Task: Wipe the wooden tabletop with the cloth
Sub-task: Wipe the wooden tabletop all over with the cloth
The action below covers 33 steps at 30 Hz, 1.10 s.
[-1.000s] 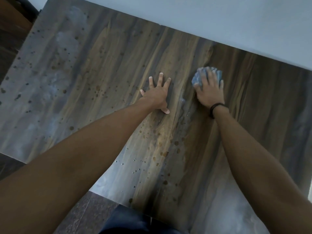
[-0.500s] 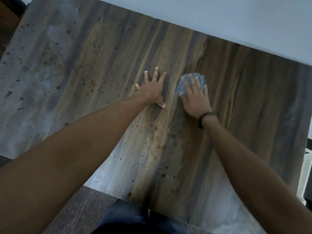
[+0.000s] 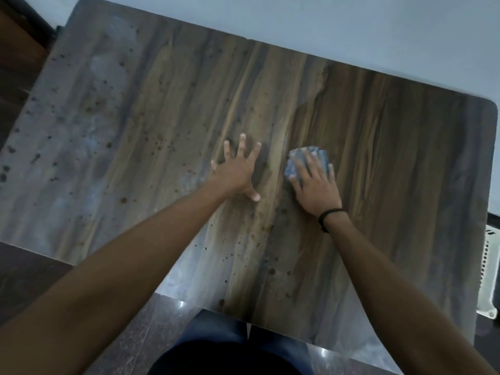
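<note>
Your left hand (image 3: 239, 171) lies flat on the worktop (image 3: 392, 158) near its middle. Just to its right, apart from it, your right hand (image 3: 316, 185) rests on the cloth (image 3: 293, 163), which lies on the worktop under your fingers.

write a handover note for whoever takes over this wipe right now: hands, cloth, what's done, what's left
Left hand: flat on the tabletop, fingers spread, holding nothing.
Right hand: pressing flat on the blue cloth, mid-table.
Done: the right part looks free of spots.
Left: brown spots across the left part and droplets toward the near edge.
</note>
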Tool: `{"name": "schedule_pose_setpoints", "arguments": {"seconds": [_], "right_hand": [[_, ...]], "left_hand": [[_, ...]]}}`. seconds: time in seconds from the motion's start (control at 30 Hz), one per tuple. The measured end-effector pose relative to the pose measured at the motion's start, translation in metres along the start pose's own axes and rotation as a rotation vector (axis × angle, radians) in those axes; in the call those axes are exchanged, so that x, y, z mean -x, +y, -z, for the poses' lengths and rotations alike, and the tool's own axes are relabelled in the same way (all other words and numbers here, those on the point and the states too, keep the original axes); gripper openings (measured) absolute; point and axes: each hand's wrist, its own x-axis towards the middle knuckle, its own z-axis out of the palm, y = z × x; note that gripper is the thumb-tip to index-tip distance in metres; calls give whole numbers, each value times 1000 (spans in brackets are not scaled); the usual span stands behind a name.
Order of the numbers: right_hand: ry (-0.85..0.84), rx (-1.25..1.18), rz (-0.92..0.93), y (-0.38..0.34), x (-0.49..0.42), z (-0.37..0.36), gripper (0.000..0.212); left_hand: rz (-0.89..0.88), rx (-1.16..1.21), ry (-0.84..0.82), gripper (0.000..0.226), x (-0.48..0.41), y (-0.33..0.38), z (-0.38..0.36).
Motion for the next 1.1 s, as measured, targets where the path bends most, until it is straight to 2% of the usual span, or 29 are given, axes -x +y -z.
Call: {"name": "schedule_pose_setpoints", "arguments": {"seconds": [0.1,0.17,0.23,0.3,0.4,0.47,0.5,0.6,0.63,0.67,0.8,0.83,0.93,0.97,1.0,1.1], "right_hand": [[-13,-126,-272,-7,-32,9,61],[-12,-86,-208,-29,-17,-1,63],[-12,-21,-12,-39,19,-15,61],[3,17,37,-29,32,-17,58],[39,-38,-203,-31,2,-11,58],[43,-46,-266,-49,0,-17,60],[43,-22,-194,-58,10,-22,61],[-35,78,213,-40,45,-23,58],[-50,113,298,-26,44,-18,58],[-54,143,302,-16,37,-13,57],[38,-23,-210,-32,21,-12,59],[61,-8,-199,-47,31,-20,59],[-33,88,184,-52,68,-30,58],[-47,109,251,-42,69,-28,58],[-42,111,221,-36,65,-25,58],[70,-39,-258,-46,54,-24,58]], "left_hand": [[13,-21,-47,144,4,-5,-20],[14,-23,-32,145,5,-5,-26],[17,-13,-28,145,5,-5,-27],[20,-6,-33,145,6,-5,-26],[17,3,-44,144,7,-6,-24],[9,-3,-34,144,10,-7,-28],[4,-12,-24,144,12,-8,-31],[-2,-30,-11,146,24,-17,-41],[-11,-29,-18,146,27,-22,-45],[-23,-26,-27,146,29,-26,-47],[-33,-18,-43,147,31,-33,-51],[-29,-16,-42,147,31,-32,-51],[-16,-11,-43,148,31,-31,-50],[-20,-8,-43,148,31,-31,-50],[-26,-4,-43,147,31,-32,-50],[-24,11,-35,147,36,-35,-53]]}}
